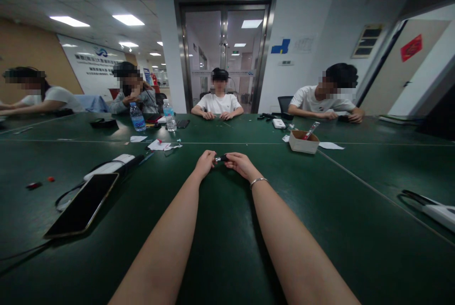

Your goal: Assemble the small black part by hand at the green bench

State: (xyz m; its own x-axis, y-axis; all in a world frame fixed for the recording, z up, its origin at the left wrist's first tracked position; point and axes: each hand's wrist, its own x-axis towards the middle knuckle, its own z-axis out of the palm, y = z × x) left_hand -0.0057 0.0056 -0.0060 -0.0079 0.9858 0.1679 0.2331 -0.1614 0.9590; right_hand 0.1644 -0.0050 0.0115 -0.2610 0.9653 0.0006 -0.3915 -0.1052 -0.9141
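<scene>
My left hand point(205, 165) and my right hand point(243, 165) meet above the green table point(220, 229), closed on opposite ends of a small black object with a shiny silver end point(222, 158). The left fingers pinch its silver side, while the right fingers grip the black side. Fingers cover part of it, so its exact kind does not show. A metal bracelet sits on my right wrist.
To the left lie a phone point(84, 206), a white device point(110, 166) with a black cable, and small red pieces. Farther back stand two water bottles point(137, 118), paper scraps point(159, 145) and a small box point(304, 143). Several people sit around the table.
</scene>
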